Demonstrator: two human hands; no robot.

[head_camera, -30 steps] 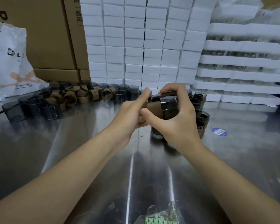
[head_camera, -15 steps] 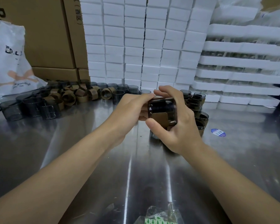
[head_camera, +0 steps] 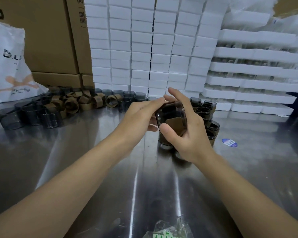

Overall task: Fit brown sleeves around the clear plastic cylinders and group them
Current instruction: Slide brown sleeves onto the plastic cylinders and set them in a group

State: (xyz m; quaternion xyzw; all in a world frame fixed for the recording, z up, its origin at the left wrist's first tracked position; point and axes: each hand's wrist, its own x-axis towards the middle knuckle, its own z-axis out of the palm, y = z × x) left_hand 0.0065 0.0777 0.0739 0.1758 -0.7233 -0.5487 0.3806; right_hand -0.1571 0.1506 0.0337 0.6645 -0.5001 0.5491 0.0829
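Cylinder (head_camera: 171, 115) of clear smoky plastic sits above the steel table (head_camera: 76, 152), gripped by both hands; its rim faces the camera and a brown sleeve (head_camera: 175, 123) shows through the wall, though how far the sleeve is seated cannot be told. The right hand (head_camera: 186, 133) closes on the cylinder, thumb across its near lower edge and fingers curled behind it, while the left hand (head_camera: 139, 117) pinches its left side, the index fingertip resting on its top edge. Just behind and right of the cylinder stands a tight group of sleeved cylinders (head_camera: 206, 117), largely hidden by the right hand, so their count is unclear. Well left of the cylinder lies a loose heap of cardboard sleeves (head_camera: 83, 103), curled brown rings too jumbled to count, and bare cylinders (head_camera: 31, 115) stand in front of and beside that heap. Right of the cylinder, one round blue sticker (head_camera: 229, 142) lies flat on the table. Behind the cylinder rise stacked white foam blocks (head_camera: 144, 48), with cardboard boxes (head_camera: 46, 40) and one white printed bag (head_camera: 9, 66) to their left, the bag cut off by the frame edge. Nearer the camera than the cylinder, a crumpled clear wrapper (head_camera: 169, 229) with green marks is cut off at the bottom.
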